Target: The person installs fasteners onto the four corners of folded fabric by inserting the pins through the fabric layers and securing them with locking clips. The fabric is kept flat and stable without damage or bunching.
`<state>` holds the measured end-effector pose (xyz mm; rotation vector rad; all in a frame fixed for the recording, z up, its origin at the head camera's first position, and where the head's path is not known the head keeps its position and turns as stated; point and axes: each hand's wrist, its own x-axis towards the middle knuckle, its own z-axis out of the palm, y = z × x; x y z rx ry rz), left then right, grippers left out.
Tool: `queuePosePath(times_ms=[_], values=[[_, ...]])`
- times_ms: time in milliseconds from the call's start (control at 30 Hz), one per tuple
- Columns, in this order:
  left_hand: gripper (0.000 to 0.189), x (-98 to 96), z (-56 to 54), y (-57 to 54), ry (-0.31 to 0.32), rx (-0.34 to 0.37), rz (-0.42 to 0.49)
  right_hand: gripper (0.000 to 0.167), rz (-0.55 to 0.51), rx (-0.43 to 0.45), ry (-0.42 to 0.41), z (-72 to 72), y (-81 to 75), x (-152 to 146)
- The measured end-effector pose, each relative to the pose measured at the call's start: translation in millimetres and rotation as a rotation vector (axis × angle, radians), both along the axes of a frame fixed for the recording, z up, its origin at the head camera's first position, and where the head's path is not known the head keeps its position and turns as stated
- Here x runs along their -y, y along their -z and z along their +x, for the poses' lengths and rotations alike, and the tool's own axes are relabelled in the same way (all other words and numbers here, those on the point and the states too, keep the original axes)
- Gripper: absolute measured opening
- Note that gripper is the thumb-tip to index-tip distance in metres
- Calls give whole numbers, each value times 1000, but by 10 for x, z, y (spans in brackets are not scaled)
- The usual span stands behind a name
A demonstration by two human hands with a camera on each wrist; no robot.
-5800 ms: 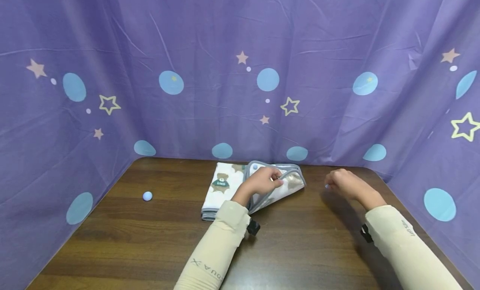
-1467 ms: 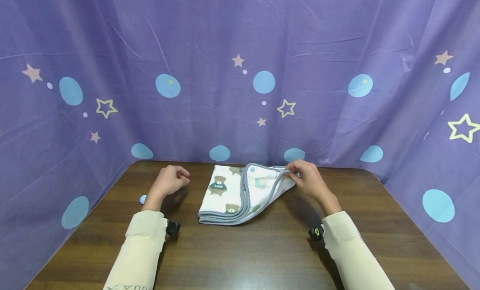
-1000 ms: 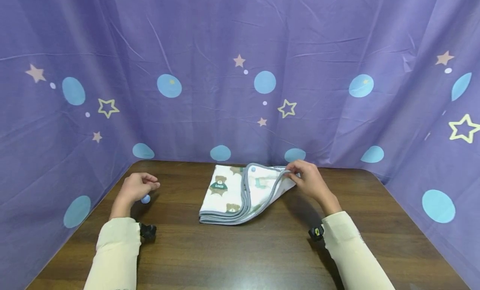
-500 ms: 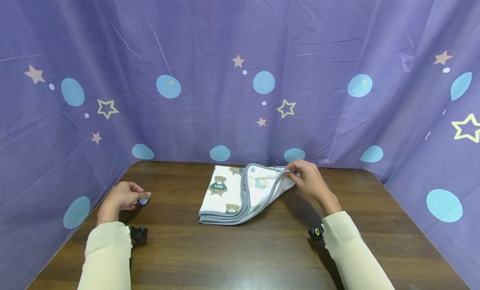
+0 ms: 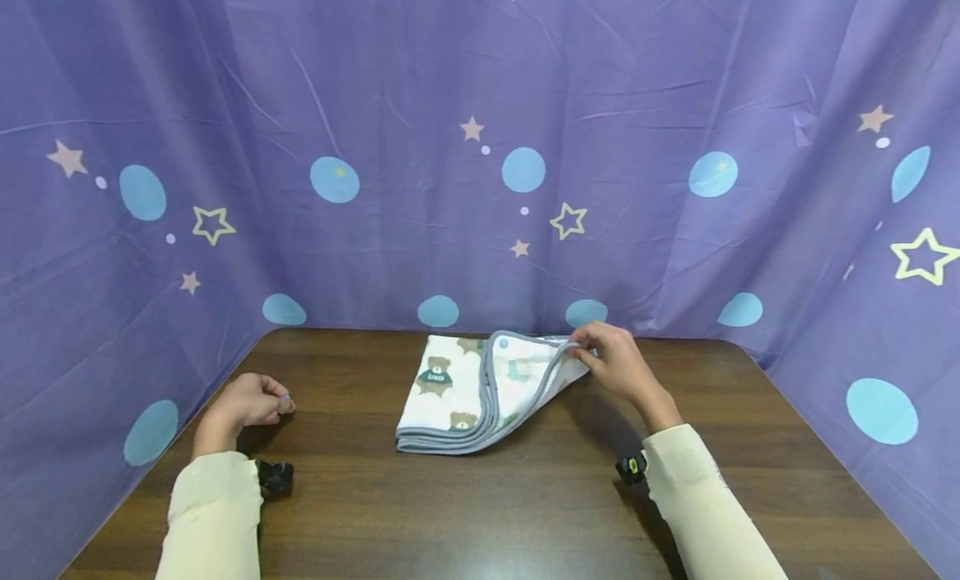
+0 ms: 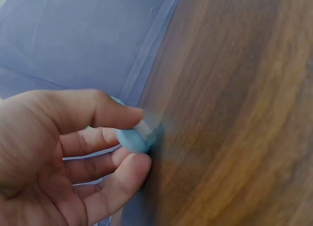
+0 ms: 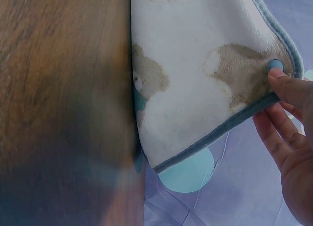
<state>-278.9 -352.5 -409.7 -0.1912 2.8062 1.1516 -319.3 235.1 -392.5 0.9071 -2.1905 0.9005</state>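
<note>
At the table's left side my left hand point(image 5: 251, 399) pinches a small light-blue round piece point(image 6: 133, 140) between thumb and fingers, close over the wood. A pale middle part of it shows in the left wrist view. My right hand point(image 5: 618, 363) holds up the near right corner of a folded white blanket point(image 5: 459, 372) with printed bears and grey-blue edging. In the right wrist view, a blue round button-like piece point(image 7: 275, 65) sits on that corner, right at my thumb tip. Another blue round piece point(image 5: 503, 342) shows on the blanket's folded-over part.
The dark wooden table point(image 5: 450, 513) ends at a purple curtain point(image 5: 420, 88) with stars and dots, at the back and both sides. Black wrist cameras point(image 5: 275, 477) are strapped on both cream sleeves point(image 5: 213, 517).
My left hand has left the blanket, moved left and taken hold of the blue piece on the table. My right hand has come in from the right and now holds the blanket corner.
</note>
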Motion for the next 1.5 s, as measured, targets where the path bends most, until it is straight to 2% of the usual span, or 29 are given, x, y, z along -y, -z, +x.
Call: queuePosePath(times_ms=[133,333,633,867,1267,1433,1500], values=[[23,26,-27,24,-8,-28,-7,19,0,2,7,2,4,-11],[27,11,-49,48,-22,-59,33,19,2,13,11,1,9,-24],[31,-238,-106,11,48,-154,115,19,-4,8,-1,1,-26,-1],[32,-560,-238,-22,77,-190,149,19,4,14,1,-3,-29,-2],[29,-1311,-510,-149,143,-222,260,19,23,-2,-10,9,-24,-3],[30,-1616,-591,-149,173,-245,297,23,52,-47,-20,0,-41,-1],[30,-1743,-616,-147,190,-250,340,24,59,-64,-24,-1,-43,1]])
